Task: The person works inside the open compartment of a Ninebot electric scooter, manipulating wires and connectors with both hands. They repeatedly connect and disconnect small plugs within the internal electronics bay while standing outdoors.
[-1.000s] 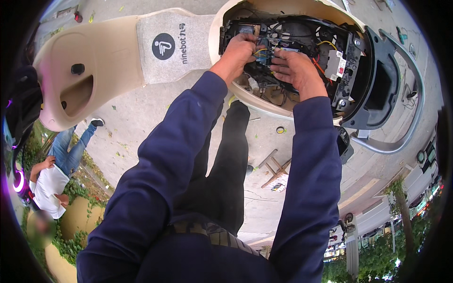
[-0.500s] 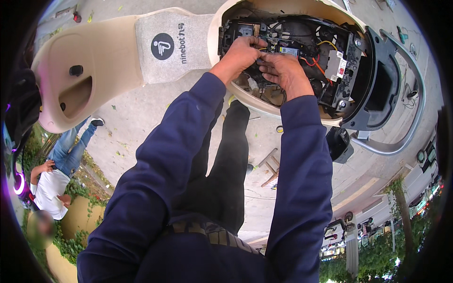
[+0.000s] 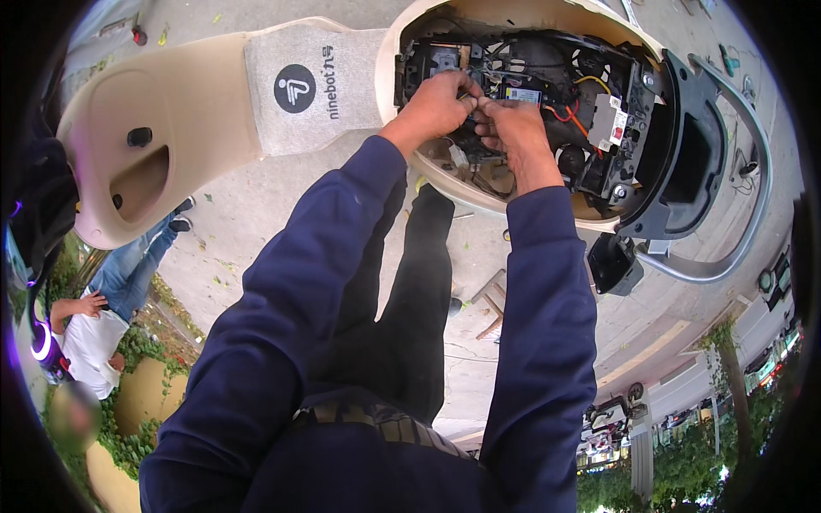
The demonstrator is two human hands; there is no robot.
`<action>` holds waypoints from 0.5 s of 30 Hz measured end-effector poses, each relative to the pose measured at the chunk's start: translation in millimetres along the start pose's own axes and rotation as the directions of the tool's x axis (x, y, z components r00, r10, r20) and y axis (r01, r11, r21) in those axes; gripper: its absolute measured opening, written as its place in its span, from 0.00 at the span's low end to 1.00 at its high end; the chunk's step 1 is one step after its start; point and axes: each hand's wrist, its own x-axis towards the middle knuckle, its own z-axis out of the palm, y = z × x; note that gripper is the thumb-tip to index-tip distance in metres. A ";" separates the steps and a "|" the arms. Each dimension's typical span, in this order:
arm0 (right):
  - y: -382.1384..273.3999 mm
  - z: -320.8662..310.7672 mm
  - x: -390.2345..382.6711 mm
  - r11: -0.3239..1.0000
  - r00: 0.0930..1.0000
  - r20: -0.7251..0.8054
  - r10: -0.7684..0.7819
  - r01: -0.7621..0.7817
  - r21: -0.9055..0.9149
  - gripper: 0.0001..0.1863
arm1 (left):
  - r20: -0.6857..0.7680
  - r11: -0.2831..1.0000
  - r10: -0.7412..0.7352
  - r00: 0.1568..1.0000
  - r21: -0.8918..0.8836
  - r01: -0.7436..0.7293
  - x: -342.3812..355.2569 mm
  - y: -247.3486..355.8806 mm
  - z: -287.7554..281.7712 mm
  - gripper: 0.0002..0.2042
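Note:
My left hand [image 3: 433, 107] and my right hand [image 3: 516, 135] meet fingertip to fingertip over the opened rear body of a beige scooter [image 3: 385, 81]. Both are closed in a pinch; whatever lies between the fingertips is too small to make out. Under and around them runs a tangle of thin wires [image 3: 496, 61]. Just right of the fingertips sits a small silver box with a blue label [image 3: 523, 95]. Farther right are a thick orange cable [image 3: 578, 126], a yellow wire [image 3: 593, 79] and a pale block [image 3: 609, 122].
The scooter's grey footboard mat [image 3: 295, 90] and beige front panel [image 3: 111, 145] extend left. A metal grab rail [image 3: 757, 205] curves around the right end. A small wooden stool [image 3: 491, 299] stands on the pavement. At the left, a person in a white shirt [image 3: 90, 342] is nearby.
My hands have drawn closer together, the right one shifting slightly left and down. Both remain pinched over the wires. The person at the left has moved slightly.

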 end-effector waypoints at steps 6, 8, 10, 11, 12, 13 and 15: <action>3.1 -1.3 -0.3 0.997 0.996 -0.037 -0.083 0.083 -0.010 0.11 | -0.033 0.996 0.052 0.998 0.074 -0.049 -3.9 4.6 -1.5 0.11; 5.4 -2.7 2.2 0.991 0.991 -0.042 -0.130 0.128 -0.045 0.12 | -0.010 0.989 0.076 0.997 0.124 -0.074 -3.8 7.3 -4.2 0.11; 2.6 -0.7 0.1 0.989 0.987 -0.080 -0.141 0.137 -0.049 0.13 | 0.002 0.987 0.085 0.996 0.134 -0.084 -3.6 6.4 -4.8 0.11; 1.4 -0.2 -1.0 0.989 0.984 -0.100 -0.146 0.142 -0.051 0.13 | 0.005 0.989 0.083 0.997 0.119 -0.083 -3.4 6.1 -4.4 0.10; -0.2 -0.9 -2.4 0.991 0.978 -0.180 -0.101 0.115 0.068 0.13 | 0.007 0.991 0.083 0.997 0.102 -0.083 -2.0 3.7 -3.3 0.10; -1.8 -1.2 -3.7 0.978 0.966 -0.253 -0.047 0.096 0.187 0.13 | -0.005 0.995 0.078 0.997 0.068 -0.077 -1.1 1.1 -2.5 0.10; -0.8 -8.7 0.1 0.955 0.979 -0.197 0.057 0.004 0.297 0.16 | -0.026 0.998 0.064 0.998 -0.001 -0.064 -0.8 -2.5 -1.6 0.10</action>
